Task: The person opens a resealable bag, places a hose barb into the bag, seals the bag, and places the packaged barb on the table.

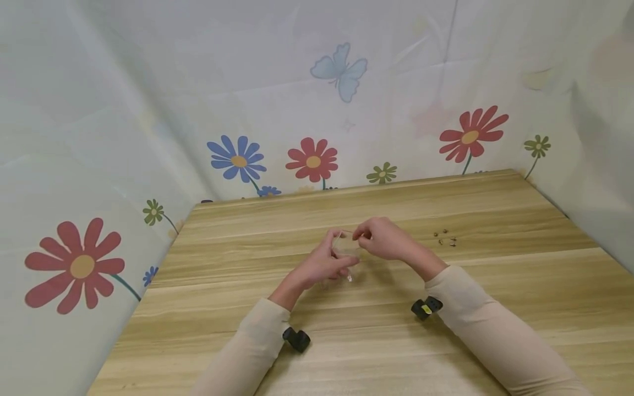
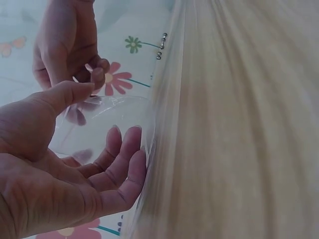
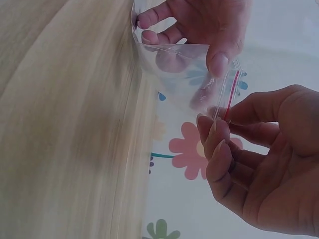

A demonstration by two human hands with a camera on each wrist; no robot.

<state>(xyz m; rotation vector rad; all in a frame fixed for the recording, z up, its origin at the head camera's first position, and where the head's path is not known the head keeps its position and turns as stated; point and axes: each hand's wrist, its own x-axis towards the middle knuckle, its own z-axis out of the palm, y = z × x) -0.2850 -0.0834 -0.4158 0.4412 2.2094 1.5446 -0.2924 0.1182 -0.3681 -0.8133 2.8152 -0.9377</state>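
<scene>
A clear zip-lock bag (image 1: 346, 246) with a red line along its seal (image 3: 233, 97) is held above the table between both hands. My left hand (image 1: 322, 261) grips the bag, the thumb on its near side and the other fingers curled behind or below it, partly seen through the plastic. At the sealing edge, my right hand (image 1: 383, 239) pinches the bag between thumb and fingertips, its other fingers bent. In the right wrist view the bag (image 3: 172, 82) looks flat and see-through. Whether its seal is parted cannot be told.
Several small metal pieces (image 1: 444, 238) lie on the wooden table (image 1: 247, 231), to the right of my right hand. Behind the table hangs a white cloth (image 1: 396, 82) printed with flowers and a butterfly. A small black camera sits on each wrist.
</scene>
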